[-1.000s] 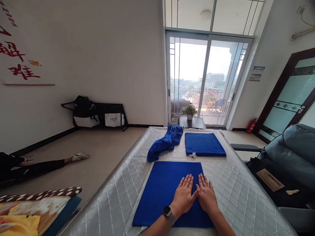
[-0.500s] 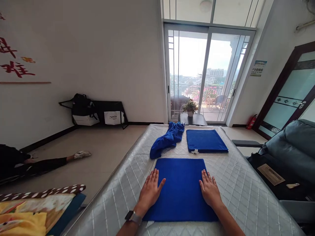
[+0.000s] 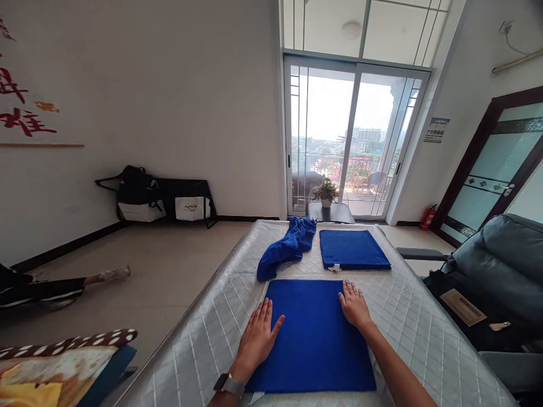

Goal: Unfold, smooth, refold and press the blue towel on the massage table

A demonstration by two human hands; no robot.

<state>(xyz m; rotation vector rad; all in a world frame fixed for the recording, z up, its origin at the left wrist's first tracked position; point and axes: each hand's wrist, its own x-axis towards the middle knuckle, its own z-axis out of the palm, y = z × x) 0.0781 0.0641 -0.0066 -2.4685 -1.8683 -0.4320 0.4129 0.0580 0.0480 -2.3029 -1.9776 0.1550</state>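
Note:
A flat blue cloth [image 3: 311,339] lies spread as a neat square in front of me. My left hand [image 3: 257,333] rests palm down on its left edge, fingers stretched forward, thumb out over the fabric. Near the far right corner, my right hand [image 3: 354,302] also lies flat with its fingers extended. Beyond it sits a folded blue cloth [image 3: 354,249] with a white tag on its near edge. To the left of that is a crumpled blue cloth [image 3: 288,246] in a loose heap.
Everything lies on a silvery quilted mattress [image 3: 203,339]. A dark armchair [image 3: 500,260] stands at the right, holding a brown card. Beyond the far edge is a chair with a potted plant [image 3: 326,192]. At left, a person's leg [image 3: 63,291] stretches over the floor, near a patterned cushion [image 3: 63,362].
My right hand has slid forward along the right edge to the far corner of the cloth. My left hand stays at the left edge. The person's leg at left has shifted left.

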